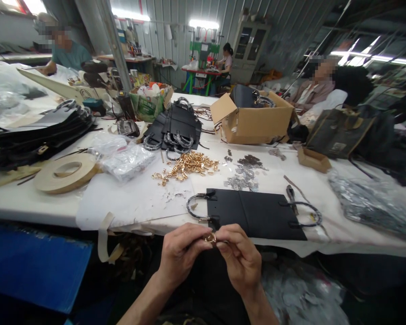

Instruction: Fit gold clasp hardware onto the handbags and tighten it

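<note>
Gold-coloured fitting (209,237) at lower centre of the frame, held above the near edge of the white-covered table (131,217), in front of a black panel (257,212). The left hand (181,250) pinches the fitting between thumb and fingers from the left; the right hand (241,257) pinches it from the right, its fingers curled, so that the two sets of fingertips nearly meet. Fine detail of the fitting is too small to tell. The black panel lies flat, right of centre, with a looped, plastic-wrapped handle (191,205) at its left end and a second loop (317,213) at its right. Beyond it, at centre, are a loose heap of gold-coloured pieces (196,163) and, to the right of these, a scatter of flat silvery pieces (242,178). A stack of black panels with handles (181,124) lies farther back, left of an open cardboard box (262,124). A roll of pale tape (47,180) lies at centre left; a clear plastic bag (368,201) occupies the right. Seated persons appear at upper left (69,52), upper centre (227,62) and upper right (313,88)
</note>
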Motion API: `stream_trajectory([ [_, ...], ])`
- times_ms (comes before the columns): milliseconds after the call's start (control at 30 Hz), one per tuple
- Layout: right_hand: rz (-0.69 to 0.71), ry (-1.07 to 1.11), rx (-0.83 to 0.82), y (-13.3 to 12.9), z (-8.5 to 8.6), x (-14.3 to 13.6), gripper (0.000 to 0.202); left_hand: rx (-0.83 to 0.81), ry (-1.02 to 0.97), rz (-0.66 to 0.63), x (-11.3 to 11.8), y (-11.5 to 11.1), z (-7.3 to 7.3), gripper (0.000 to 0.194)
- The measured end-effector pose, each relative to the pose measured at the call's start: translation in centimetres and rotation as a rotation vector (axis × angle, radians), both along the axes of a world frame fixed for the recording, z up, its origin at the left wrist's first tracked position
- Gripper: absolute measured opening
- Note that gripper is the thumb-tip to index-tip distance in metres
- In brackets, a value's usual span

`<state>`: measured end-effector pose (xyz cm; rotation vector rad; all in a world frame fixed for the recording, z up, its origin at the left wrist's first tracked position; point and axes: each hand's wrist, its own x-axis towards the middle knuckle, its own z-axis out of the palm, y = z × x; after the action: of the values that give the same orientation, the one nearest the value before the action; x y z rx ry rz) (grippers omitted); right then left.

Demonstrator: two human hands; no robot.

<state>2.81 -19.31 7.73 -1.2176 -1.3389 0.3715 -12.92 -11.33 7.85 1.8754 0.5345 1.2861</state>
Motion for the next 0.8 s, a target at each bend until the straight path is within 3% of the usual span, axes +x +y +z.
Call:
stream_trajectory([
  [167,0.048,-0.019,-0.103,0.3,0.5,1.4,0.014,0.124,0.026,0.013,0.0,0.5,0.2,0.025],
  [367,0.045,-0.068,-0.122,0.1,1.6,1.5,0.012,0.155,0.049,0.005,0.2,0.3,0.4,0.023],
  [600,0.029,0.166,-0.235,-0.1,1.2,0.5,0.018,0.145,0.053,-0.034,0.2,0.0,-0.3,0.024],
  [700,0.072,0.331,-0.252,-0.6,-0.1,0.2,0.015,-0.069,0.051,-0.071,0.3,-0.1,-0.7,0.018],
  [800,0.089,0.39,-0.225,-1.1,-1.9,-0.2,0.027,-0.529,-0.015,-0.125,1.1,-0.8,-1.6,0.013],
])
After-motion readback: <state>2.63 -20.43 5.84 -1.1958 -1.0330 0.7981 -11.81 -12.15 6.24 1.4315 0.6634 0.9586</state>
